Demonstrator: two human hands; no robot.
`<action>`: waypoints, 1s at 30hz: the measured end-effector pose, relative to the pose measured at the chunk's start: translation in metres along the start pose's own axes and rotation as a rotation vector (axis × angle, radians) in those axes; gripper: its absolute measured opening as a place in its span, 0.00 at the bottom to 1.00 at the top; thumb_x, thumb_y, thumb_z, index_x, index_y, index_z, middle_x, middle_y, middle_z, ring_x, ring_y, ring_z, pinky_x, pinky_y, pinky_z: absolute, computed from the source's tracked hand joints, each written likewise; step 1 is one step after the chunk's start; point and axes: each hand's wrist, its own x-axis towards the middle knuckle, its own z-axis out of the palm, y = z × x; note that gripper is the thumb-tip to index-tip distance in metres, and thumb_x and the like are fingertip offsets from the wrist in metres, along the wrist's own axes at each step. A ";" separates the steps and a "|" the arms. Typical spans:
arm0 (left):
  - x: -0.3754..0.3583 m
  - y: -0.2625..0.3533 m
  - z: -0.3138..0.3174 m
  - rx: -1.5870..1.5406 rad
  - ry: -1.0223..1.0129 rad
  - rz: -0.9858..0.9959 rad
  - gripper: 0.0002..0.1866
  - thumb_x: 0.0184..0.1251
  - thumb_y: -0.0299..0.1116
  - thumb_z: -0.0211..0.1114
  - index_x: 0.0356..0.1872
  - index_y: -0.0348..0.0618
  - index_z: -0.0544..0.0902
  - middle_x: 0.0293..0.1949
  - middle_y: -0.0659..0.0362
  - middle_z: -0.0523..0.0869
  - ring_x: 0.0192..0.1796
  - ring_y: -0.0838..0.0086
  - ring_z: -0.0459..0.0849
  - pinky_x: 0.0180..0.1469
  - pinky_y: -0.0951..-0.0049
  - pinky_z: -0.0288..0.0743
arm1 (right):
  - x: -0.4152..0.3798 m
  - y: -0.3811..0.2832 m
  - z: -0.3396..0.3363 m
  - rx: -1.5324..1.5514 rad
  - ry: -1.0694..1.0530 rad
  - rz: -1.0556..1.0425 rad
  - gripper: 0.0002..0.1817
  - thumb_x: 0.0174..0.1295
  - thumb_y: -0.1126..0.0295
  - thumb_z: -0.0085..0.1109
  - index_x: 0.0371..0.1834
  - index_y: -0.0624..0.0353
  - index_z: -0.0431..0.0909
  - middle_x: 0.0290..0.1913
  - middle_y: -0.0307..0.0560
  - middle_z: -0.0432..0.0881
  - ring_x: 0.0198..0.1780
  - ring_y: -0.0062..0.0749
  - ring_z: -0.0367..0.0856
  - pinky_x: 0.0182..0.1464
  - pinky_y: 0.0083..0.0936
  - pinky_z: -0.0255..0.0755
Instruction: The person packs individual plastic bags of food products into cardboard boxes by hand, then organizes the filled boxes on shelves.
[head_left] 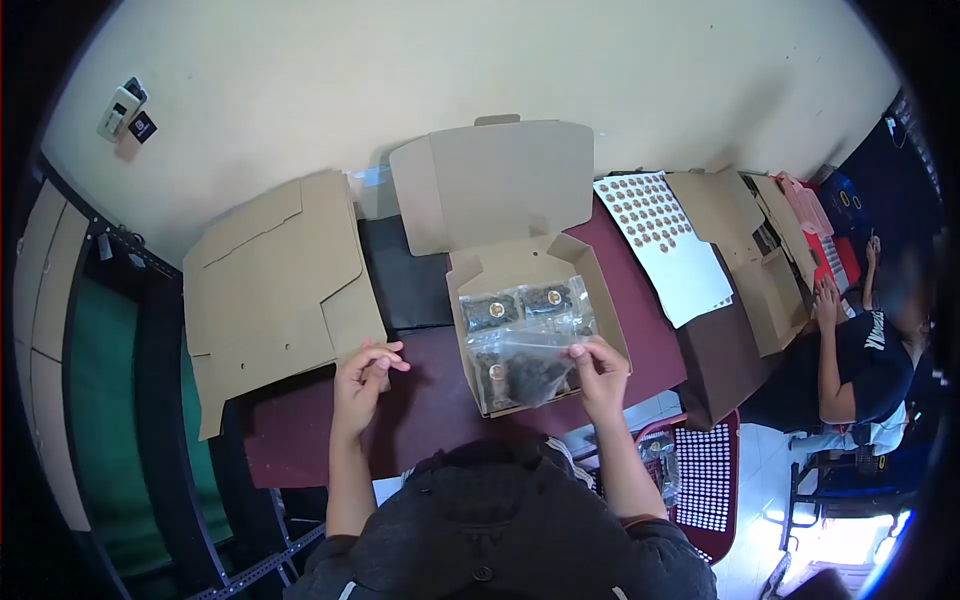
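My right hand (602,372) pinches the top edge of a clear zip bag (537,375) with dark contents, held over the open cardboard box (610,335). Inside that box lie several clear packs of dark pieces with round stickers, such as the pack (490,311) at the back left. The box lid stands up behind it against the wall. My left hand (365,380) is left of the box, above the maroon table (430,430), with its thumb near curled fingers. Nothing I can make out is in it.
Flattened cardboard (280,280) lies at the left. Right of the box are sticker sheets (665,240) and another open box (770,290). A red basket (722,490) with packs stands below the table. A person (850,370) works at the far right.
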 end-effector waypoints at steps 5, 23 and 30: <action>-0.004 -0.008 0.030 -0.007 -0.173 -0.058 0.13 0.63 0.29 0.62 0.48 0.38 0.79 0.49 0.54 0.80 0.53 0.70 0.77 0.61 0.71 0.66 | -0.001 0.002 0.017 -0.002 0.207 -0.005 0.09 0.58 0.72 0.64 0.26 0.67 0.80 0.25 0.41 0.79 0.28 0.19 0.72 0.33 0.17 0.65; -0.020 -0.052 0.115 -0.560 -0.097 -0.391 0.21 0.67 0.34 0.55 0.57 0.35 0.68 0.52 0.57 0.76 0.53 0.74 0.75 0.56 0.72 0.68 | -0.011 0.009 0.053 0.074 -0.399 0.300 0.28 0.62 0.71 0.58 0.66 0.58 0.63 0.55 0.50 0.73 0.53 0.29 0.74 0.54 0.25 0.69; -0.007 -0.097 0.143 -0.201 -0.333 -0.256 0.30 0.68 0.44 0.52 0.65 0.35 0.61 0.64 0.49 0.63 0.68 0.60 0.60 0.68 0.65 0.51 | 0.002 0.064 0.014 -0.022 -0.269 0.306 0.32 0.59 0.64 0.64 0.63 0.64 0.63 0.47 0.51 0.77 0.48 0.29 0.75 0.49 0.24 0.69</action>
